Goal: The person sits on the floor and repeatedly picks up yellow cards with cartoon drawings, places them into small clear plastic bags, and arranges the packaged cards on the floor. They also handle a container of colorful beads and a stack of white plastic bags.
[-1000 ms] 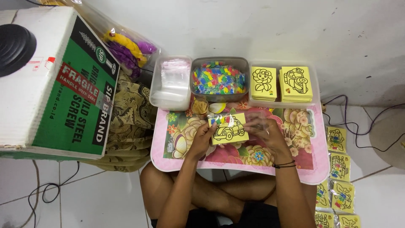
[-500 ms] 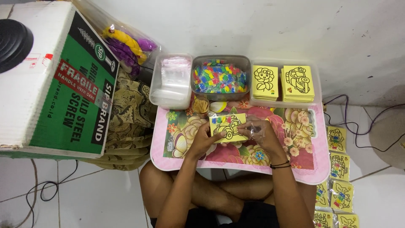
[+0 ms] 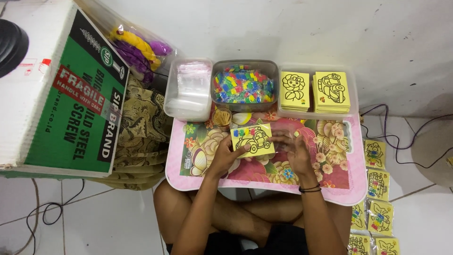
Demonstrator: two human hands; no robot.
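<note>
Head view: left hand point(image 3: 225, 157) pinching the yellow car-drawing card point(image 3: 253, 140) by its lower left edge, thumb on top, card held just above the pink floral bench point(image 3: 330, 160). Right hand point(image 3: 296, 150) at 3 o'clock of the card, fingers loosely curled, grip blurred, cannot tell. At 12 o'clock, tub of coloured beads point(image 3: 243, 86); at 1 o'clock, tray of yellow card stacks point(image 3: 315, 91).

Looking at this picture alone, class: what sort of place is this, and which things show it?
Probably a home packing corner on a tiled floor. A person sits cross-legged at a low floral table, left hand holding a yellow car card, with tubs of card stacks and colourful small pieces beyond.
</note>
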